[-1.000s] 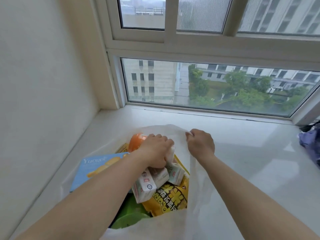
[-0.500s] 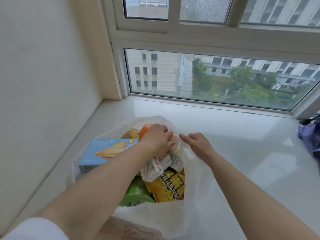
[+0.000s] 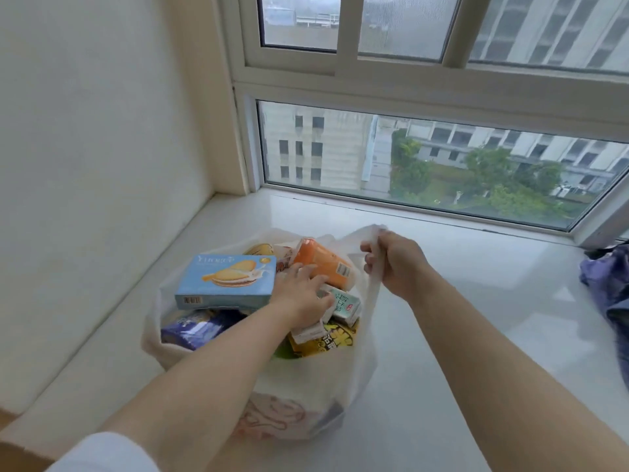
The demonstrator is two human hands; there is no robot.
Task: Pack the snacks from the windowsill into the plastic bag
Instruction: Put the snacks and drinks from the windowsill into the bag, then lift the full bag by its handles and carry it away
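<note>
Right fingers (image 3: 371, 257) pinch the plastic bag (image 3: 367, 335) handle; left hand (image 3: 303, 294) (fingers spread flat) presses snacks beside the orange pack (image 3: 320, 264).

The right hand (image 3: 398, 267), open and reaching half a second ago, has closed on the plastic bag's handle (image 3: 374, 257); the left hand (image 3: 303, 294) has spread its fingers over the snacks.

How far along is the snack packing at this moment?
Nearly done: the blue biscuit box, orange pack and yellow packet sit in the plastic bag. In hand: the right hand grips a bag handle; the left hand presses the contents. Left: no loose snacks show on the windowsill.
</note>
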